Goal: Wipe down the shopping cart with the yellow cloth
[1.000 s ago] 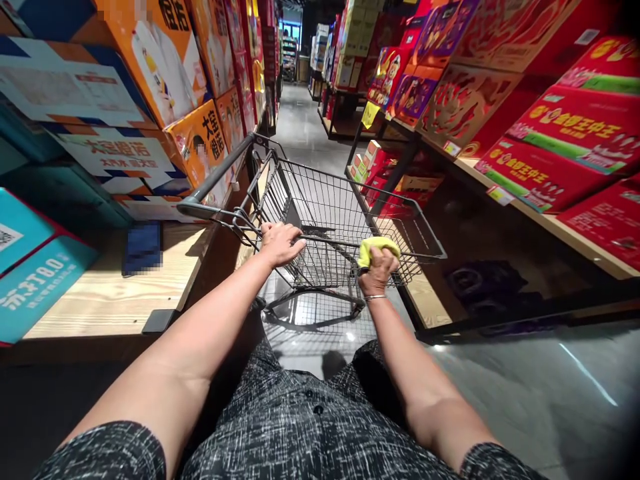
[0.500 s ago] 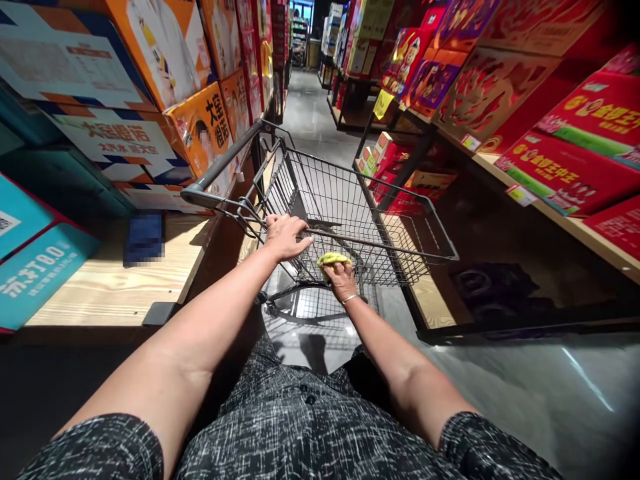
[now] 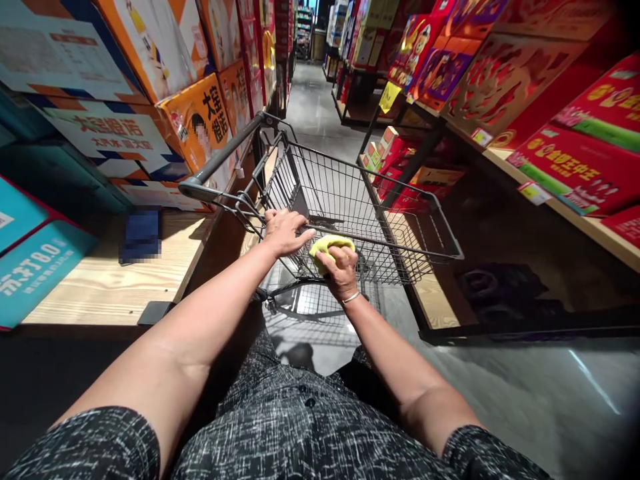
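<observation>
A grey wire shopping cart (image 3: 223, 159) stands sideways right in front of me, its handle to the left. My left hand (image 3: 285, 232) grips the near top rail, fingers over it and thumb pointing right. In my right hand (image 3: 344, 273), which wears a bracelet at the wrist, is a bunched yellow-green cloth (image 3: 320, 251). The cloth is against the near wire side just below the rail, to the right of my left hand. The fingers of my right hand are curled onto the cloth.
Orange drink cartons (image 3: 197, 123) and a teal box (image 3: 47, 257) are stacked at left on a wooden shelf (image 3: 150, 287), beside a dark blue blurred item (image 3: 141, 235). Red gift boxes (image 3: 565, 160) fill the right shelf. A grey floor aisle (image 3: 313, 93) runs ahead.
My right hand has moved slightly up with the cloth, and more of the cloth shows. My left hand has stayed on the rail. The view has shifted slightly.
</observation>
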Demonstrator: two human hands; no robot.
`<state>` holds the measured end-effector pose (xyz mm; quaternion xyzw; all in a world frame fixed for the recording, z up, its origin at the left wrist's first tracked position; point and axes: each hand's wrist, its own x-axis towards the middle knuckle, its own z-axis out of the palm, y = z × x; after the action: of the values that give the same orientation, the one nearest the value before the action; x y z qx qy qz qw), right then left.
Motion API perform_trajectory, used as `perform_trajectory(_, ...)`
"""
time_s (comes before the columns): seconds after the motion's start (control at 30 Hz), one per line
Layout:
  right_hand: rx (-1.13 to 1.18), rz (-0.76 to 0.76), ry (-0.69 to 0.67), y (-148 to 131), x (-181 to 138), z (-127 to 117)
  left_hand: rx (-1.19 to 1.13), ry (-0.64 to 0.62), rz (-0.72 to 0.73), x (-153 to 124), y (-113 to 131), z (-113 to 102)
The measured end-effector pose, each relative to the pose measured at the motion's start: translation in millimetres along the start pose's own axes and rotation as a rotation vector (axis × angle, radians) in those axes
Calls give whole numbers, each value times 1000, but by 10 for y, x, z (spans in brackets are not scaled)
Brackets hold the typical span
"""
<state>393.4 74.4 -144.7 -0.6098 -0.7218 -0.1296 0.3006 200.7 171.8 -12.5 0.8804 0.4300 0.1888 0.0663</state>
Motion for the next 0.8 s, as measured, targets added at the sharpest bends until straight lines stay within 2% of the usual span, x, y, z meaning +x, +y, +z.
perform_trajectory(0.07,-32,-5,27,-98,189,-16,-9,6,-2,15,0,-1)
perform_trajectory(0.17,-99,-21,-132,-149,201,137,-1,-6,-5,22,12,-9)
perform_trajectory(0.23,-129,-40,-248,-109,17,263,5,-20,-8,22,21,-20)
perform_trajectory(0.3,-147,-42,-299,-7,-240,329,5,-24,-14,28,23,-29)
perform_trajectory(0.43,-185,8,-304,325,-566,195,11,-15,-32,82,-9,-23)
perform_trajectory(0.53,-204,41,-201,578,-455,-68,23,-14,-44,147,-59,3)
perform_trajectory(0.67,-226,55,192,795,-60,-415,51,-6,-47,211,-107,34)
perform_trajectory(0.7,-232,58,254,819,18,-462,55,-7,-49,217,-110,38)
perform_trajectory(0.73,-234,65,282,832,70,-482,57,-8,-52,219,-109,39)
perform_trajectory(0.8,-231,98,247,830,81,-438,57,-15,-59,217,-101,39)
